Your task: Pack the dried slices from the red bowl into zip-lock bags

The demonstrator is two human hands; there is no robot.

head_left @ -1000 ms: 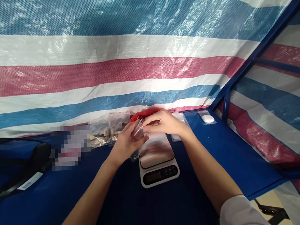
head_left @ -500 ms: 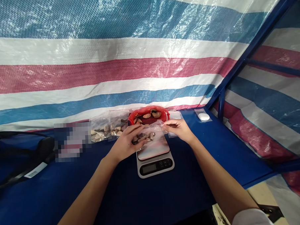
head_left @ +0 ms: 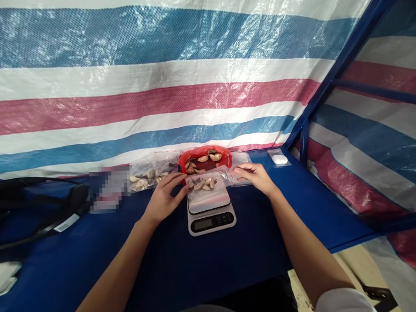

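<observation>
A clear plastic bag (head_left: 206, 184) holding several brown, wedge-shaped dried pieces lies on the plate of a white digital kitchen scale (head_left: 213, 227). The scale's display looks dark. My left hand (head_left: 164, 194) is at the bag's left edge, thumb and fingers apart, its fingertips touching or very near the plastic. With thumb and fingers pressed together, my right hand (head_left: 254, 177) pinches the bag's mouth end on the right. Just behind the scale stands a red-lined container (head_left: 230, 157) with more of the brown pieces inside.
Clear bags of similar pieces (head_left: 148, 174) lie left of the red container. Flat clear bags (head_left: 241, 159) are on its right. A white rounded object (head_left: 280, 159) rests farther right. Black straps (head_left: 59, 213) lie at left on the blue table (head_left: 320, 206). Striped sheeting hangs behind.
The bag of pieces has come down flatter onto the scale plate. My left hand has drawn back left from over it, while my right hand keeps its pinch. The view has shifted slightly.
</observation>
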